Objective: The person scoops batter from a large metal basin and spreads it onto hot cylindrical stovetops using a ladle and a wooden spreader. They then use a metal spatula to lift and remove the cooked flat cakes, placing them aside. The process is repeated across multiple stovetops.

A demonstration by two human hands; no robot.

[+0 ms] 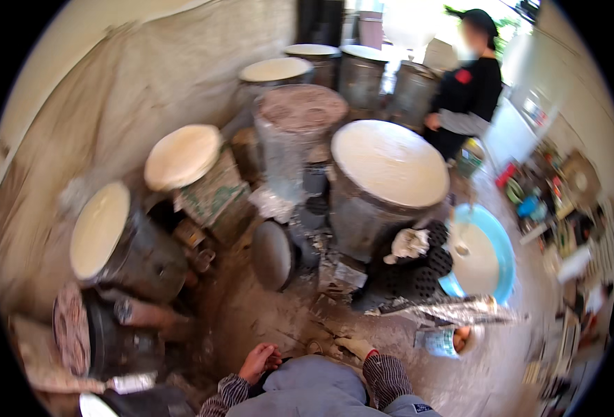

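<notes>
My left hand (261,360) is bare, its fingers loosely curled beside the grey apron (312,385) at the bottom centre; nothing can be made out in it. A pale glove with a red cuff covers my right hand (356,346), low in front of me, near thin dark things on the floor that are too blurred to name. Ahead stands a large dark metal drum with a round cream-coloured top (390,164). Beside it, at the right, a light-blue basin (505,260) holds a cloudy pale liquid and a stick-like handle. Crumpled whitish cloth (410,244) lies on black perforated briquettes (432,281).
Several more drums surround the floor at left and back, one with a brown rough top (304,104). A person in black (468,94) stands at the back right. A container of eggs (445,342) sits near the basin. Mixed household goods (567,193) crowd the right wall.
</notes>
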